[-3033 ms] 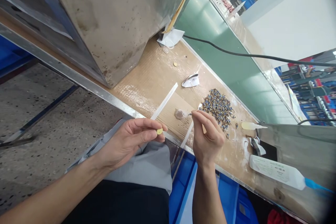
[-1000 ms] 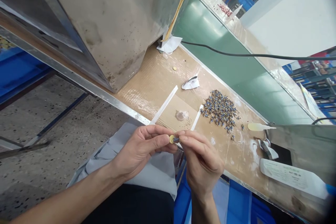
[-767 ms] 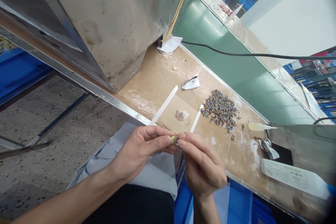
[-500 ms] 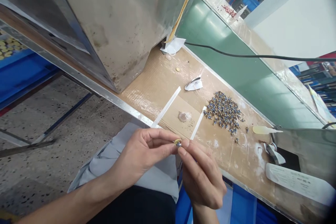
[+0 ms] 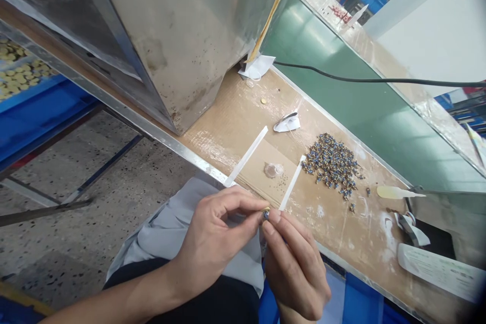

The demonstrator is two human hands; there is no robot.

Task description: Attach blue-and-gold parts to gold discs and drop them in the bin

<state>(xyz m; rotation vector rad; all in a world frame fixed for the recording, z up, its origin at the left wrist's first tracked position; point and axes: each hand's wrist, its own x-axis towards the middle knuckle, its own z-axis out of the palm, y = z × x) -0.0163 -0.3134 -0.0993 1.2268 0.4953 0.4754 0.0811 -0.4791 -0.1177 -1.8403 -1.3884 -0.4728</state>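
Above the table's front edge, my left hand (image 5: pixel 216 243) pinches a small gold disc (image 5: pixel 267 209) between thumb and forefinger. Fingertips of my right hand (image 5: pixel 294 263) are closed on a tiny blue-and-gold piece (image 5: pixel 266 215) pressed up against that disc. Whether the two are joined, I cannot tell, since the fingers cover most of both. Beyond the hands lies a cardboard patch (image 5: pixel 261 157) edged with white tape, bearing a small clear round dish (image 5: pixel 271 170) and scattered tiny specks. To its right is a heap of small blue-and-gold pieces (image 5: pixel 332 164).
A big metal box (image 5: pixel 182 35) stands on the left of the table. Blue trays (image 5: pixel 56 98) of gold discs sit beyond it. A squeeze bottle (image 5: pixel 395 192), folded paper (image 5: pixel 287 122) and a white case (image 5: pixel 436 268) lie about. A black cable (image 5: pixel 341 79) crosses the green partition (image 5: pixel 326 55).
The gold disc has turned more edge-on between my fingertips. Both hands stay together, and the whole scene has shifted slightly to the right in view.
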